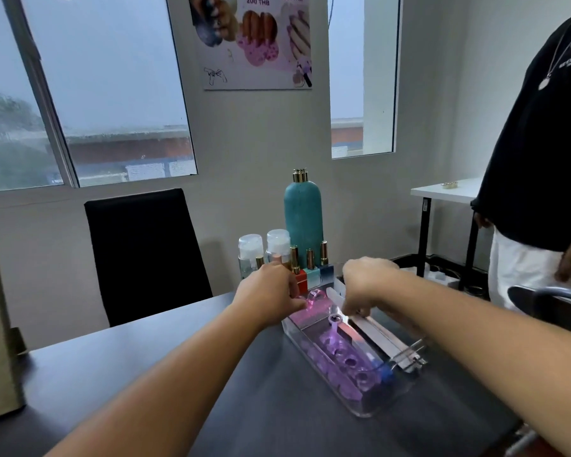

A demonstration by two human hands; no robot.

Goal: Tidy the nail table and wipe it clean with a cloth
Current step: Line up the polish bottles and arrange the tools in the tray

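Tray (373, 411), clear and stiff, sits just before the bottles (297, 258). My left hand (267, 296) pinches its far-left rim; my right hand (366, 285) curls over the far-right side, grip unclear. Probably light, slippery: hold both rims.

Head view, forward-down, near table (152, 367)
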